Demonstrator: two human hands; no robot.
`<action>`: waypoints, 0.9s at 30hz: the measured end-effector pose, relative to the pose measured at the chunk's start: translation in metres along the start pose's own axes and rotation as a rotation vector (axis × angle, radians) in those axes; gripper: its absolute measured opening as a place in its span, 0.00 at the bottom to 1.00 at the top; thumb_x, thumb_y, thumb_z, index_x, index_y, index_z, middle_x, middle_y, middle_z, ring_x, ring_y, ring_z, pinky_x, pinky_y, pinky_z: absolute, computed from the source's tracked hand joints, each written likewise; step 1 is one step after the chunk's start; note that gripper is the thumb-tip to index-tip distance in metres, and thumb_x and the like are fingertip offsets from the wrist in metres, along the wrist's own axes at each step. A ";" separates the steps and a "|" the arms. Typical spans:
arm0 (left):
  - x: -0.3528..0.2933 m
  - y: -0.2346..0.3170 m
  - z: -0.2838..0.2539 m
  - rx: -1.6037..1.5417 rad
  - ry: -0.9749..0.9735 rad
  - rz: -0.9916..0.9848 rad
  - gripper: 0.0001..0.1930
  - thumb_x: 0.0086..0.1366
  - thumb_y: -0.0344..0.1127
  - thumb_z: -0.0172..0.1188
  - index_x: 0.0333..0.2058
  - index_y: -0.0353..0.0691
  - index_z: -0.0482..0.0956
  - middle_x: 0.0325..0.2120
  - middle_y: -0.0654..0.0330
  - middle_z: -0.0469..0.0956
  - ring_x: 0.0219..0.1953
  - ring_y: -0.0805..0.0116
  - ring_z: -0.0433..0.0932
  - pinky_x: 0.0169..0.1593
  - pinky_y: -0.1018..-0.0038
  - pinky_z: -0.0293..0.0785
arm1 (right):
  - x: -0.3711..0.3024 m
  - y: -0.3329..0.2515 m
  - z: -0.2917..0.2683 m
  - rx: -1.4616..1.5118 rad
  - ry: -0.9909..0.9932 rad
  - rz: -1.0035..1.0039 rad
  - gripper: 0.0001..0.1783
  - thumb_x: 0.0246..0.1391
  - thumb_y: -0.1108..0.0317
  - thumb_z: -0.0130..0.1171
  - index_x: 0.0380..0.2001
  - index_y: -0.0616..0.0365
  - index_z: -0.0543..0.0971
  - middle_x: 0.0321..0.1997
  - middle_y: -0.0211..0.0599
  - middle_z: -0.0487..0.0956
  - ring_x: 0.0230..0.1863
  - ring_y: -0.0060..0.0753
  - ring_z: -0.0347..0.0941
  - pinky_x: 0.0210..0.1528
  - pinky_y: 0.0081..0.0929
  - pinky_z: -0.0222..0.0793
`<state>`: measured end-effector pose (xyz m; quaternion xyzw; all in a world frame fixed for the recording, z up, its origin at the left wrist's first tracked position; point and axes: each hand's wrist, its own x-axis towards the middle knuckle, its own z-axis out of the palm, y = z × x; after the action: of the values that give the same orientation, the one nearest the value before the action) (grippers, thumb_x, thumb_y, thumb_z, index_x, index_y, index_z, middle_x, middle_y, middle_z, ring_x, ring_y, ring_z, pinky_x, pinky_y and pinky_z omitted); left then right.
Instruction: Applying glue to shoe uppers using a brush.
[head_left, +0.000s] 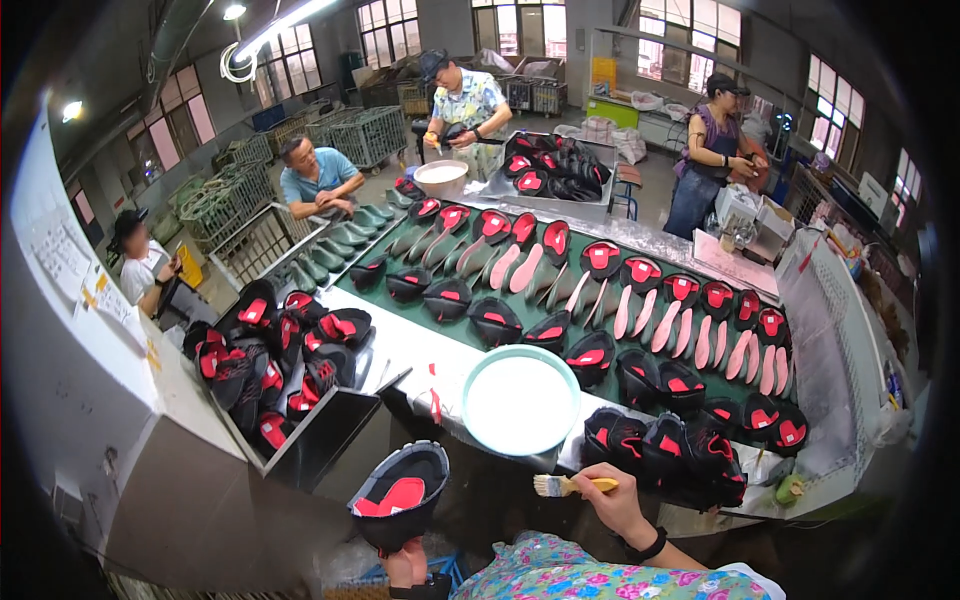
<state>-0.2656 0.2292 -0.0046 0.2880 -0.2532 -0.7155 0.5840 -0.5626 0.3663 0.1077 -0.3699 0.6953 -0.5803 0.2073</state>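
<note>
My left hand (403,566) grips a black shoe upper (402,492) from below, at the lower left of centre. The upper's opening faces up, showing a red insole patch and a grey edge. To the right, my right hand (614,498) holds a flat paintbrush (556,486) by its yellow handle, pale bristles pointing left. Just beyond the brush sits a round basin (468,402) with a pale green rim and white liquid inside. Beside it, several black uppers (668,450) are bunched at the bench's near edge.
A green belt (430,322) carries rows of uppers, pink-faced soles and dark green shoe lasts (346,234). A metal bin (318,440) of black-and-red uppers stands at left. Across the belt, a person (465,100) works near a white tub (441,180); other people are further off.
</note>
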 end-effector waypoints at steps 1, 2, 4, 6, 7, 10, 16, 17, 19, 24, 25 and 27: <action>0.013 -0.005 0.001 0.020 -0.019 0.022 0.25 0.60 0.40 0.58 0.55 0.42 0.66 0.53 0.56 0.70 0.51 0.59 0.71 0.52 0.64 0.71 | 0.010 0.000 0.002 0.026 0.001 0.010 0.05 0.48 0.72 0.61 0.28 0.63 0.79 0.27 0.36 0.78 0.28 0.25 0.74 0.31 0.22 0.69; 0.029 -0.015 0.005 0.022 -0.033 0.017 0.25 0.60 0.40 0.58 0.55 0.42 0.66 0.53 0.56 0.70 0.51 0.59 0.71 0.52 0.64 0.71 | 0.023 0.004 0.002 0.029 0.016 0.008 0.05 0.48 0.72 0.61 0.28 0.63 0.79 0.27 0.36 0.78 0.28 0.25 0.74 0.31 0.22 0.69; 0.050 -0.017 0.014 -0.006 -0.005 0.040 0.24 0.61 0.40 0.57 0.55 0.41 0.67 0.53 0.56 0.69 0.52 0.60 0.71 0.54 0.63 0.70 | 0.040 0.009 0.009 -0.034 0.003 -0.133 0.05 0.53 0.72 0.58 0.28 0.64 0.78 0.27 0.32 0.77 0.24 0.18 0.72 0.25 0.15 0.66; 0.079 -0.020 0.017 0.027 -0.010 0.007 0.23 0.62 0.39 0.56 0.55 0.40 0.66 0.53 0.56 0.69 0.52 0.59 0.71 0.55 0.63 0.69 | 0.059 0.000 0.014 -0.007 0.026 -0.040 0.05 0.49 0.72 0.61 0.28 0.64 0.79 0.27 0.38 0.78 0.28 0.28 0.75 0.32 0.22 0.69; 0.092 -0.019 0.018 0.036 -0.008 -0.002 0.23 0.62 0.38 0.55 0.55 0.40 0.66 0.53 0.56 0.69 0.53 0.59 0.70 0.56 0.64 0.68 | 0.068 0.001 0.017 0.015 0.031 -0.045 0.06 0.49 0.72 0.61 0.28 0.64 0.79 0.27 0.38 0.79 0.28 0.28 0.75 0.32 0.22 0.69; 0.134 -0.020 0.021 -0.011 0.005 -0.041 0.23 0.62 0.30 0.54 0.56 0.38 0.64 0.56 0.54 0.66 0.56 0.58 0.68 0.60 0.61 0.64 | 0.099 0.003 0.026 0.007 0.026 -0.036 0.05 0.49 0.73 0.61 0.28 0.64 0.79 0.28 0.38 0.78 0.28 0.27 0.75 0.33 0.23 0.69; 0.243 -0.054 0.013 0.142 -0.062 -0.045 0.35 0.62 0.23 0.52 0.63 0.58 0.49 0.61 0.60 0.56 0.58 0.57 0.63 0.56 0.58 0.67 | 0.125 -0.008 0.039 0.066 0.101 0.107 0.03 0.48 0.76 0.60 0.28 0.66 0.78 0.27 0.35 0.77 0.27 0.24 0.72 0.29 0.18 0.66; 0.263 -0.064 0.011 0.211 -0.060 -0.049 0.36 0.61 0.23 0.52 0.63 0.59 0.48 0.61 0.60 0.56 0.58 0.57 0.63 0.56 0.58 0.67 | 0.130 0.001 0.040 0.011 0.126 0.084 0.03 0.48 0.76 0.60 0.28 0.66 0.78 0.27 0.35 0.77 0.28 0.23 0.72 0.29 0.18 0.66; 0.304 -0.078 0.008 0.180 -0.102 -0.082 0.36 0.61 0.23 0.53 0.62 0.58 0.48 0.61 0.59 0.57 0.58 0.57 0.63 0.56 0.57 0.68 | 0.138 -0.004 0.044 0.014 0.170 0.163 0.03 0.48 0.78 0.59 0.28 0.66 0.78 0.30 0.37 0.77 0.29 0.23 0.72 0.29 0.17 0.66; 0.409 -0.126 0.014 0.280 -0.106 -0.155 0.28 0.65 0.26 0.47 0.61 0.55 0.51 0.58 0.57 0.60 0.53 0.58 0.68 0.52 0.60 0.73 | 0.167 -0.011 0.066 -0.158 0.389 0.213 0.05 0.55 0.75 0.54 0.29 0.65 0.78 0.34 0.34 0.75 0.25 0.18 0.69 0.27 0.15 0.64; 0.427 -0.132 0.023 0.270 -0.049 -0.195 0.29 0.64 0.24 0.48 0.61 0.53 0.51 0.58 0.57 0.60 0.53 0.58 0.68 0.52 0.61 0.73 | 0.171 -0.013 0.079 -0.174 0.418 0.225 0.05 0.55 0.75 0.54 0.29 0.65 0.78 0.34 0.34 0.75 0.25 0.18 0.69 0.27 0.15 0.64; 0.455 -0.140 0.030 0.358 0.023 -0.310 0.33 0.61 0.21 0.48 0.62 0.53 0.49 0.58 0.58 0.59 0.54 0.58 0.67 0.53 0.61 0.71 | 0.178 -0.019 0.098 -0.098 0.576 0.323 0.05 0.55 0.75 0.53 0.29 0.65 0.77 0.31 0.33 0.75 0.24 0.18 0.68 0.26 0.16 0.64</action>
<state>-0.4524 -0.1905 -0.1345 0.4306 -0.3221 -0.7370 0.4096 -0.6013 0.1673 0.1271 -0.0852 0.8022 -0.5864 0.0735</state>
